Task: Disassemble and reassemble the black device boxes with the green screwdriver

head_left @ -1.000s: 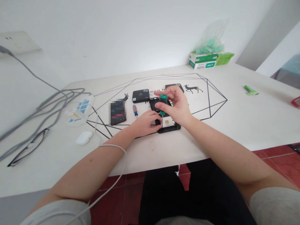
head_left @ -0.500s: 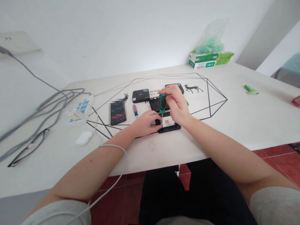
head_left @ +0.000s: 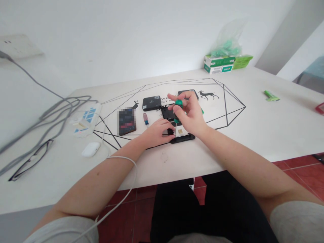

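Green-and-black screwdriver point(head_left: 178, 104): my right hand point(head_left: 191, 113) has thumb and fingers closed round its handle, above the left part of the opened black case point(head_left: 183, 139) on the table point(head_left: 182, 158). My left hand point(head_left: 157, 131) rests at the case's left end; whether it pinches anything, I can't tell from this distance. A sideways push, I judge, could make the tip slip into the left hand, and a loose hold could let the case skid. The screwdriver's long axis runs steeply, tip down, handle leaning slightly right
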Available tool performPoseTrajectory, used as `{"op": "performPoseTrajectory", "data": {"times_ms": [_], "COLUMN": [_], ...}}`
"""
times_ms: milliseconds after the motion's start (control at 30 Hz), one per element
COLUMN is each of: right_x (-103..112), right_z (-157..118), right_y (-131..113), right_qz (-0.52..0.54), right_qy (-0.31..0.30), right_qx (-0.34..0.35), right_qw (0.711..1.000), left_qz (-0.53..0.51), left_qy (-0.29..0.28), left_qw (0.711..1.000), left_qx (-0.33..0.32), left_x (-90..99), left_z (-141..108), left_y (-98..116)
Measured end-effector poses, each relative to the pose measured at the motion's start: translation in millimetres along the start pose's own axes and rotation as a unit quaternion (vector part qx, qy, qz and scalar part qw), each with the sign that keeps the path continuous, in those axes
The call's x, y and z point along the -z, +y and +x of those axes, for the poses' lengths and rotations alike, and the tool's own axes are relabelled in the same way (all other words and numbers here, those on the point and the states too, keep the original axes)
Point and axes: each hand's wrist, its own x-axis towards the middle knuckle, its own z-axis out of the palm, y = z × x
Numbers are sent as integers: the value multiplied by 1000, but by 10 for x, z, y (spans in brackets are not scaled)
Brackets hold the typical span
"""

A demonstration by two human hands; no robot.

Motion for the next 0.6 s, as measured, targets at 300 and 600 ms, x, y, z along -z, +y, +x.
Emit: {"op": "performPoseTrajectory", "data": {"times_ms": [300, 600], "right_x": [59, 59], "right_z": [96, 43], "right_y": [-27, -62], "right_qz": [-134, -53], "right_qy": [25, 46], "right_qx": [176, 51], "right_qw": [975, 996], "left_qz": [-1, -4], "left_qy": [0, 0], "left_qw": [1000, 1000], "left_qx": [-6, -1], "left_x": [24, 27], "left_z": [14, 11], "left_y": [38, 40]}}
